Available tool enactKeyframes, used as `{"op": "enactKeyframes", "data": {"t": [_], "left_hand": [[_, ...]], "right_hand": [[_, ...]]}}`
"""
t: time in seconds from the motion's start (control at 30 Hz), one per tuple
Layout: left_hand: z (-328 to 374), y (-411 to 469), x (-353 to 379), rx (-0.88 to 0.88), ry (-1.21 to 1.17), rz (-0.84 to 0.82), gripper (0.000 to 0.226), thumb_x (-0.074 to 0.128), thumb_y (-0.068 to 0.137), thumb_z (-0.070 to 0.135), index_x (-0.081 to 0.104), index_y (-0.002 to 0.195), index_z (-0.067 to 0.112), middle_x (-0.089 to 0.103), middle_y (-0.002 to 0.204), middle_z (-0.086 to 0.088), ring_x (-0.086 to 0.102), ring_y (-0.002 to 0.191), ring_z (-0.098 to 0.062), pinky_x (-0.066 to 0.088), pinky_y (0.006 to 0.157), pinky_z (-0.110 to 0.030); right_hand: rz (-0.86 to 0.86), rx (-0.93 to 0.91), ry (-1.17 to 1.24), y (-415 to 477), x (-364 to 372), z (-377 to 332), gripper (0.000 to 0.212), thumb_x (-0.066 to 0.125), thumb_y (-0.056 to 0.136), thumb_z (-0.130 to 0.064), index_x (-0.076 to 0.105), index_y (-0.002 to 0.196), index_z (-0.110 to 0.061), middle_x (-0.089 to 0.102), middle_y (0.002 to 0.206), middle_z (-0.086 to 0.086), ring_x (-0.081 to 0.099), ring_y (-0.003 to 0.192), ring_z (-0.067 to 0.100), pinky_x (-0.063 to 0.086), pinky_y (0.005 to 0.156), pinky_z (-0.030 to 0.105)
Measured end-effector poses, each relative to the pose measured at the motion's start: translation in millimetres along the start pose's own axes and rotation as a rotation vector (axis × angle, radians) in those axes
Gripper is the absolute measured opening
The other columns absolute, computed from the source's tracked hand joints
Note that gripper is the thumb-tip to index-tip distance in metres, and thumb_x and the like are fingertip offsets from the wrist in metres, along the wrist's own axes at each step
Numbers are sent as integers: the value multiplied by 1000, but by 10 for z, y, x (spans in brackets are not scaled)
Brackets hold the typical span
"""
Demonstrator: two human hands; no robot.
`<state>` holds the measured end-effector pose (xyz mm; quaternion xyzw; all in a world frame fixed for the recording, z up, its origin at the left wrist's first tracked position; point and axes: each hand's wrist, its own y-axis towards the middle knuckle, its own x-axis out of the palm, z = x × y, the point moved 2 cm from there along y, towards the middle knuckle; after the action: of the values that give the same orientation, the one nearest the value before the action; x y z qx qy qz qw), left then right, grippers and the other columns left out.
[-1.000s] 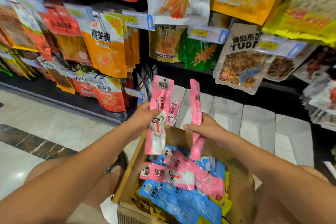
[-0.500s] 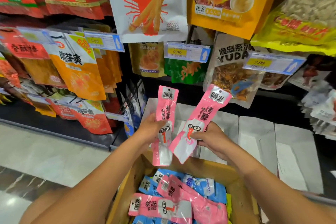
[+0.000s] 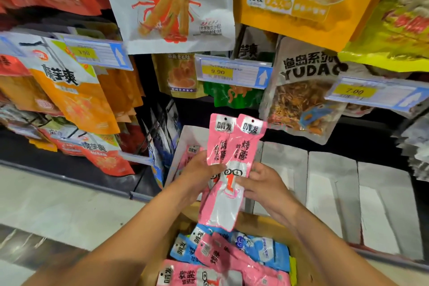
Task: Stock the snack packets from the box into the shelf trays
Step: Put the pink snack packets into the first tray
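Hands at centre, both busy: left hand (image 3: 199, 176) grasps the left pink packet (image 3: 219, 144), thumb across its front and fingers behind; right hand (image 3: 264, 184) has its fingers curled on the edge of the right pink packet (image 3: 246, 146), grasping it at mid-length. Both packets are upright, label ends up, side by side and overlapping, the right one in front with its cartoon-glasses print showing. They are held above the far edge of the cardboard box (image 3: 304, 262) and in front of the white shelf trays (image 3: 329, 193). Leftmost tray (image 3: 183, 144) has another pink packet (image 3: 192, 153) in it, partly hidden behind the left hand. Box holds more stock: pink packets (image 3: 222, 260) lying flat over blue packets (image 3: 262, 248). Above the trays hang a price tag reading 9.90 (image 3: 232, 72), a white lobster-print bag (image 3: 169, 7) and a YUDAO bag (image 3: 301, 90). Orange snack bags (image 3: 76, 104) hang to the left, over a pale tiled floor (image 3: 58, 204).
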<state>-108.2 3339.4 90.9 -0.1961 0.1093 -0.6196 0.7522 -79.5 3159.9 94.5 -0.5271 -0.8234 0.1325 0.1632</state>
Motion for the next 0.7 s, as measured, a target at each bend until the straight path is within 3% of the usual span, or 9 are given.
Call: {"op": "enactKeyframes", "data": {"t": [0.03, 0.1, 0.17, 0.27, 0.33, 0.4, 0.47, 0.6, 0.7], "left_hand": [[1, -1, -7, -22, -14, -6, 25, 67, 98, 6, 67, 120, 19, 79, 109, 0, 75, 86, -16, 57, 55, -26], [34, -1, -26, -55, -34, -47, 27, 65, 100, 9, 65, 124, 21, 78, 114, -1, 75, 101, -26, 63, 81, -47], [67, -2, -32, -68, -57, -78, 29, 63, 101, 10, 63, 128, 20, 76, 118, -4, 73, 107, -30, 57, 96, -57], [94, 10, -70, -64, -73, -74, 29, 63, 101, 9, 64, 129, 20, 76, 118, -5, 73, 106, -31, 57, 94, -56], [110, 12, -111, -42, -22, -50, 29, 65, 101, 11, 65, 127, 23, 77, 116, -4, 73, 104, -35, 58, 83, -54], [138, 9, -165, 0, 52, -27, 27, 66, 100, 13, 66, 124, 24, 77, 115, 0, 75, 96, -26, 57, 67, -36], [174, -12, -241, 17, 70, -2, 23, 66, 100, 14, 67, 122, 21, 77, 115, 2, 74, 90, -13, 55, 63, -24], [318, -66, -506, 31, 113, 76, 46, 76, 90, 33, 59, 132, 24, 71, 128, -3, 70, 109, -19, 57, 89, -36], [470, -98, -759, 67, 137, 183, 28, 64, 98, 18, 59, 125, 19, 69, 120, -11, 67, 92, -21, 51, 68, -29]], "right_hand": [[1, 13, 40, -3, 1, -4, 24, 69, 91, -1, 65, 114, -5, 76, 106, 13, 73, 99, 29, 60, 87, 41], [-8, 34, 117, 16, -1, -23, 22, 67, 92, 0, 66, 113, -3, 75, 108, 15, 73, 100, 29, 60, 86, 38], [-20, 51, 194, 41, 0, -32, 23, 66, 92, 2, 67, 115, -2, 74, 111, 16, 73, 101, 28, 60, 83, 34], [-33, 80, 303, 61, 25, -34, 21, 63, 92, 3, 68, 112, 0, 74, 111, 19, 74, 94, 25, 60, 77, 28], [-32, 95, 322, 67, 47, -33, 17, 62, 93, 2, 70, 109, 0, 74, 110, 19, 74, 93, 24, 60, 76, 27], [-8, 104, 286, 83, 69, -30, 15, 64, 93, 0, 70, 107, -1, 74, 108, 19, 74, 92, 23, 60, 76, 27], [18, 114, 232, 84, 111, -40, 15, 65, 93, -2, 70, 107, -2, 75, 108, 18, 75, 90, 23, 60, 74, 27], [58, 123, 131, 63, 174, -112, 10, 66, 94, -3, 72, 100, -7, 78, 93, 7, 74, 77, 13, 56, 62, 20], [79, 165, 60, 160, 199, -122, 8, 68, 93, -7, 72, 99, -10, 78, 85, 2, 74, 72, 10, 56, 60, 21]]}}
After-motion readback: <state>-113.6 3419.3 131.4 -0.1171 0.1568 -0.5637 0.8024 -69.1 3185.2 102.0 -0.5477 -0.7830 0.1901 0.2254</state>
